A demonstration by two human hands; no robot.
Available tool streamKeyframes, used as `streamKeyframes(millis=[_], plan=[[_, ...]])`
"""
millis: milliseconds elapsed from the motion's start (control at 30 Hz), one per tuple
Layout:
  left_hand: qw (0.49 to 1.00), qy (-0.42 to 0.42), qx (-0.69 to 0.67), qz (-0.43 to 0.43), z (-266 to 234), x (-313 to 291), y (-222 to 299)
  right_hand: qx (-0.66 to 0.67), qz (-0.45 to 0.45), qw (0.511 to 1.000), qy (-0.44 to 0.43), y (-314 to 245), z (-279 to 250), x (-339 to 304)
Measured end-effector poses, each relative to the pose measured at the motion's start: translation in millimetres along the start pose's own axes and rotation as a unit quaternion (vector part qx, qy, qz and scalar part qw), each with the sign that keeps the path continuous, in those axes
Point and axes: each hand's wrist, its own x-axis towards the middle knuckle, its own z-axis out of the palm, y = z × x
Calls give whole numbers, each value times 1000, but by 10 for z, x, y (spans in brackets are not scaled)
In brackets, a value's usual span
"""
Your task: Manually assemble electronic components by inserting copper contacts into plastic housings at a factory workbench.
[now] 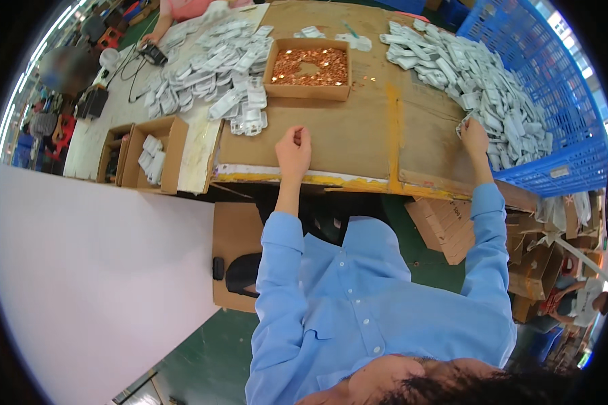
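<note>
Above the cardboard-covered table (365, 128), my left hand (294, 150) is closed, fingers curled in and thumb pressed against them. Whatever it may hold is too small or hidden to make out. My right hand (475, 138) reaches the near left edge of a heap of white plastic parts (500, 101), its fingertips closed on one part there. Beyond my left hand stands an open cardboard box (309, 95) of small copper-coloured metal pieces (304, 61). A second pile of white parts (213, 67) spreads left of that box, some lying near my left hand.
A large blue plastic crate (554, 54) lies tipped behind the right heap. Small cardboard boxes (157, 152) with some white parts sit at the table's left. Across the table, another person's hand (157, 37) is near a black device (153, 54). Cartons (442, 226) stand under the table.
</note>
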Motion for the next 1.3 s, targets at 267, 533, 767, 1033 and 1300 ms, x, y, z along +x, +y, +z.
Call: streamKeyframes(millis=[267,533,767,1033,1300], plan=[[999,-13,-26,-15,-17,9,27,135,-181,973,48,-660,-327,-357],[988,-99,-111,-33,-140,-47,48,239,-516,820,-66,-2300,-801,-1450],[982,-89,-154,-61,-141,-31,10,231,-624,743,-76,-2859,-507,-1623],[965,-15,-244,-100,-209,26,64,220,-447,863,-78,-3364,-675,-372],[975,-30,-197,-101,-154,13,131,-87,-576,813,-12,-3861,-191,718]])
